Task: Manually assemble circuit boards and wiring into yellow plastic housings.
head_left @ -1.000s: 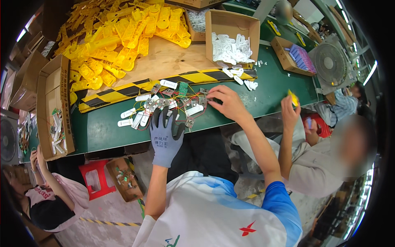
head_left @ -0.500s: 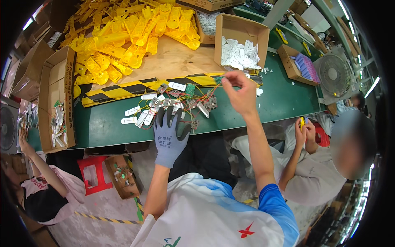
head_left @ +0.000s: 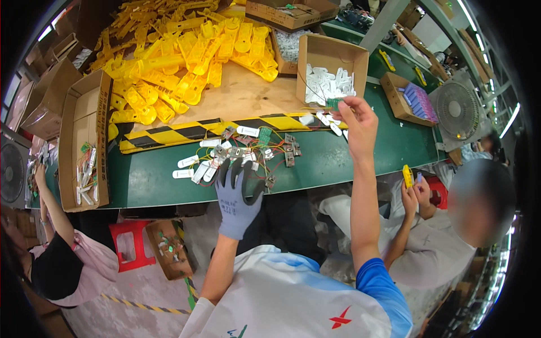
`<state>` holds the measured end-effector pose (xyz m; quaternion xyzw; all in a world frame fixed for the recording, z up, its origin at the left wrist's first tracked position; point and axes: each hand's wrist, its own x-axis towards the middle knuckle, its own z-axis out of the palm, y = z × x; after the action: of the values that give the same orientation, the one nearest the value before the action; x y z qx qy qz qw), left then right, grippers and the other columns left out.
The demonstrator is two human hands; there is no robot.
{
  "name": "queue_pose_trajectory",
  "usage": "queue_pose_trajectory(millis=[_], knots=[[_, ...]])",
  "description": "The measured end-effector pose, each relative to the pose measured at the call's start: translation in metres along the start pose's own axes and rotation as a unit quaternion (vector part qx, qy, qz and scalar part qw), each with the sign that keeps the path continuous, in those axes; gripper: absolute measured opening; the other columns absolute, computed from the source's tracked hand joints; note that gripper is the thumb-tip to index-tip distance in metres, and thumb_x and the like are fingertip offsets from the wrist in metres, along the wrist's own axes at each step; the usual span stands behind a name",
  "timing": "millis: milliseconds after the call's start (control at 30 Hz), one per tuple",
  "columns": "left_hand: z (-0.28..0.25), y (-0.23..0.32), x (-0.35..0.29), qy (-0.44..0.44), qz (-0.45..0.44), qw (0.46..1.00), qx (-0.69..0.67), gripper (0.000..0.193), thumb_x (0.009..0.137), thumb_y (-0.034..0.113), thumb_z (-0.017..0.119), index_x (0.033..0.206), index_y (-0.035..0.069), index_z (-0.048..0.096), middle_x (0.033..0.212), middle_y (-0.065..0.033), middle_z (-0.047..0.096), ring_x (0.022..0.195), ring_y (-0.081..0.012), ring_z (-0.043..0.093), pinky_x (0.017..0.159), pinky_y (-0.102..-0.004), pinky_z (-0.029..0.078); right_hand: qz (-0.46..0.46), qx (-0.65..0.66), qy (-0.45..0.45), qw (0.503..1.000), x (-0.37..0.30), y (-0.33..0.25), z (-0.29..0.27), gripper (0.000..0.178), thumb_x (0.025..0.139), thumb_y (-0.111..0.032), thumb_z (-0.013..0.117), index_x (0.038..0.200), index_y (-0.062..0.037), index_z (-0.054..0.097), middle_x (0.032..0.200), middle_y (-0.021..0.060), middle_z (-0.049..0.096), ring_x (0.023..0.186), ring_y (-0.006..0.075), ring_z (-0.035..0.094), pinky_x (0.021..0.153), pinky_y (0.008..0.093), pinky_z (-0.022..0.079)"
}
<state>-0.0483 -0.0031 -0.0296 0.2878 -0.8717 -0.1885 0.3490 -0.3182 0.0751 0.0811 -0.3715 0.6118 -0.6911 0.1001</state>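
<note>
Right fingers [head_left: 345,107] pinched on a small green board [head_left: 335,103], lifted just before the box [head_left: 329,67] of white tags. Left fingers [head_left: 239,172], gloved, spread over the wired pile [head_left: 253,149] on the counter [head_left: 338,163]. Most of the pile looks unsorted.

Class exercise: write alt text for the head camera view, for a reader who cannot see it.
A person's bare right hand lifts a small green circuit board above a green table, while the gloved left hand rests on a tangle of wired parts. Yellow plastic pieces and cardboard boxes lie beyond.
</note>
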Motion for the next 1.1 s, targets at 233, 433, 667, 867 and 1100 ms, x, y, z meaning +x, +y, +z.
queue_pose_trajectory(millis=[233,433,667,867,1100], knots=[[0.039,0.061,-0.002,-0.139,-0.326,0.606,-0.712,0.044,0.1,0.025,0.05,0.139,0.005,0.043,0.1,-0.0087,0.065,0.086,-0.0129,0.061,0.083,-0.0277,0.049,0.003,0.124,-0.01,0.992,-0.071,-0.037,0.017,0.016,0.088,-0.004,0.065,0.101,0.0039,0.06,0.096,0.013,0.066,0.074,0.0165,0.066,0.066,0.0282,0.056],[0.025,0.071,0.013,-0.21,-0.325,0.413,-0.824,0.055,0.096,0.036,0.054,0.139,0.006,0.036,0.1,-0.014,0.066,0.085,-0.0206,0.065,0.08,-0.0318,0.051,0.019,0.211,0.018,0.977,-0.124,-0.035,0.002,0.011,0.085,-0.003,0.065,0.092,0.0012,0.059,0.088,0.0128,0.064,0.069,0.0188,0.063,0.065,0.0328,0.055],[-0.025,0.061,0.047,-0.23,0.056,0.755,-0.612,0.078,0.084,0.03,0.068,0.146,0.004,0.028,0.15,-0.0153,0.03,0.14,-0.0259,0.027,0.114,-0.0384,0.021,0.058,0.383,-0.093,0.917,-0.147,0.024,-0.006,0.041,0.092,-0.043,0.052,0.089,-0.0032,0.059,0.083,0.0121,0.062,0.083,0.0208,0.059,0.085,0.0347,0.045],[-0.024,0.06,0.046,-0.239,0.061,0.883,-0.398,0.06,0.084,0.014,0.067,0.136,0.001,0.039,0.138,-0.0202,0.041,0.13,-0.0329,0.039,0.108,-0.0403,0.032,0.13,0.165,-0.133,0.969,-0.147,0.025,0.055,0.023,0.092,-0.009,0.056,0.114,-0.0003,0.056,0.099,0.0045,0.062,0.087,0.0117,0.059,0.08,0.0264,0.047],[-0.018,0.009,0.14,-0.068,0.022,0.954,-0.29,0.04,0.09,0.016,0.061,0.124,-0.005,0.053,0.124,-0.0211,0.058,0.117,-0.0313,0.055,0.1,-0.0378,0.04,0.201,0.231,-0.13,0.943,-0.157,0.04,0.064,0.015,0.096,-0.014,0.057,0.093,-0.0009,0.064,0.068,-0.0035,0.053,0.058,0.0035,0.047,0.053,0.0203,0.038]])
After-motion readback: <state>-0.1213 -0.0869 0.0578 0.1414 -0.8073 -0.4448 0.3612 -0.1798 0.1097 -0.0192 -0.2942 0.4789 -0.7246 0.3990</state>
